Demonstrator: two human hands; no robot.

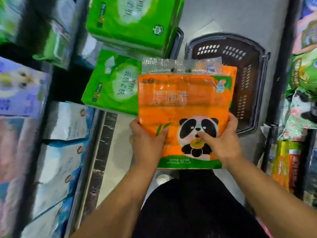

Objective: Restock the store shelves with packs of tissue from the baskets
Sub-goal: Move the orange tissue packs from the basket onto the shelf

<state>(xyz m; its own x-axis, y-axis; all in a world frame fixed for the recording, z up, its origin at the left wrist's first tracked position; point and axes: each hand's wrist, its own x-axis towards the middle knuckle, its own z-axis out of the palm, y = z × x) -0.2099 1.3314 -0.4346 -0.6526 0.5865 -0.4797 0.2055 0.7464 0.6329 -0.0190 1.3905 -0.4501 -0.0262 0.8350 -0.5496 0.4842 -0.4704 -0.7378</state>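
The orange pack [185, 103] is held up in the aisle between the two hands, face towards the person, its far end above the near edge of the brown basket [248, 54] on the floor [223, 18]. The left hand [147, 143] grips the pack's lower left edge, thumb across the front and fingers curled behind. The right hand [223, 143] grips the lower right edge, its thumb lying over the printed panda's face.

A green band along the bottom of the pack reads "WOOD PULP" in white. Large white Chinese characters run across the middle, too blurred to read. A small white sticker [210, 68] with digits sits on the clear strip at the top. The pack is flat, glossy orange plastic with a black-and-white panda, green leaves beside it and a green corner at the upper right.

To the left, green packs [111, 85] with dark Chinese writing on a white oval are piled up, the top ones in a dark basket [179, 40] that touches the brown one. The left shelf [56, 152] carries white and blue packs. The right shelf [301, 74] holds mixed green and yellow packs.
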